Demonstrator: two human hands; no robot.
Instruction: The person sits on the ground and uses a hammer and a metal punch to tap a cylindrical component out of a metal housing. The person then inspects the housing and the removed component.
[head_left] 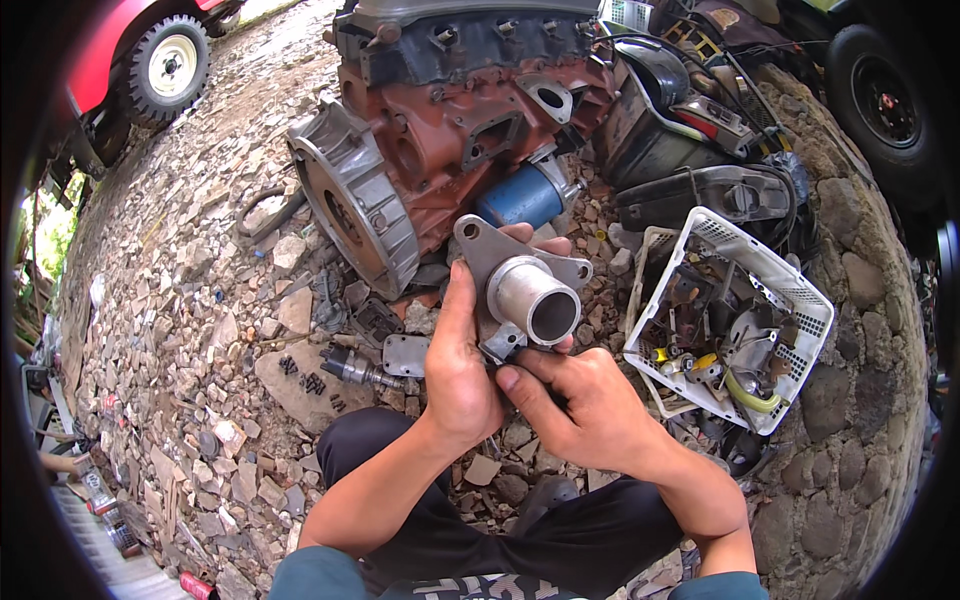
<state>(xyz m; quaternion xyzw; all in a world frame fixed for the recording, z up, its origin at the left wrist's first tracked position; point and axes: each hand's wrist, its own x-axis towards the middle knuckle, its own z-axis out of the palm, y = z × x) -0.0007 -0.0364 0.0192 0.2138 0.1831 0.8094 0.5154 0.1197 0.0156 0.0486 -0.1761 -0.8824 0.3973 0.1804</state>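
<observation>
Near mid-frame on my feed, the left hand (pixel 462 375) grips the flanged metal tube (pixel 518 286) by its flange. Its long axis slants lower right, bore toward my camera. The right hand (pixel 590 412), nearer that open end, meets the bottom edge; whether it pinches, I cannot tell.

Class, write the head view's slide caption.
Left grip holding grey flanged metal tube, right grip at its edge; rust-red metal engine beyond.
</observation>
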